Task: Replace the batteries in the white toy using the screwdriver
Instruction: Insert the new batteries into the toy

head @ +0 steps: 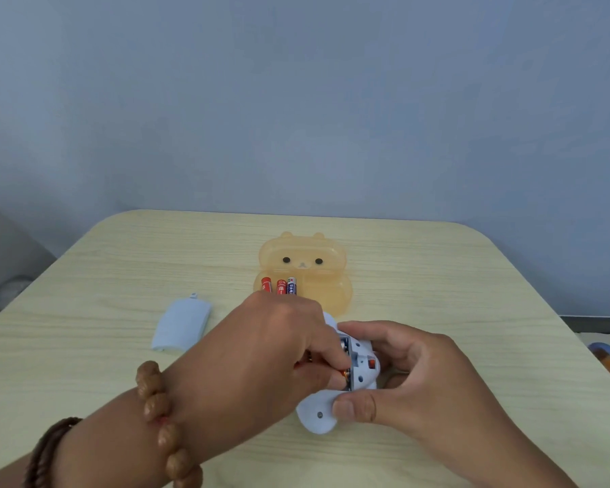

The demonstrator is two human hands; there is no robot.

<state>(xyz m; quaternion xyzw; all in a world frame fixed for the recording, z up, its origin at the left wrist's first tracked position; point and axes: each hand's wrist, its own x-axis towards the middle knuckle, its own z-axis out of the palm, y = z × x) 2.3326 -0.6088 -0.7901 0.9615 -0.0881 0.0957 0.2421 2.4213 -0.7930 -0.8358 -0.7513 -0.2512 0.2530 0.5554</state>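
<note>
White toy [319, 413] lies near-centre on the bench [437, 276], underside up to expose its compartment. Far left, its cover [182, 325] lies set aside. My left hand [261, 350] fingers pinch a battery [346, 374] there, while my right hand [412, 375] fingers grip the body, steadying it.

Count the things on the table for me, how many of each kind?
Batteries showing in the bear box: 3
Bear box: 1
White toy: 1
White cover: 1
Total: 6, plus the battery that the left hand pinches inside the toy; others there may be hidden.
</note>
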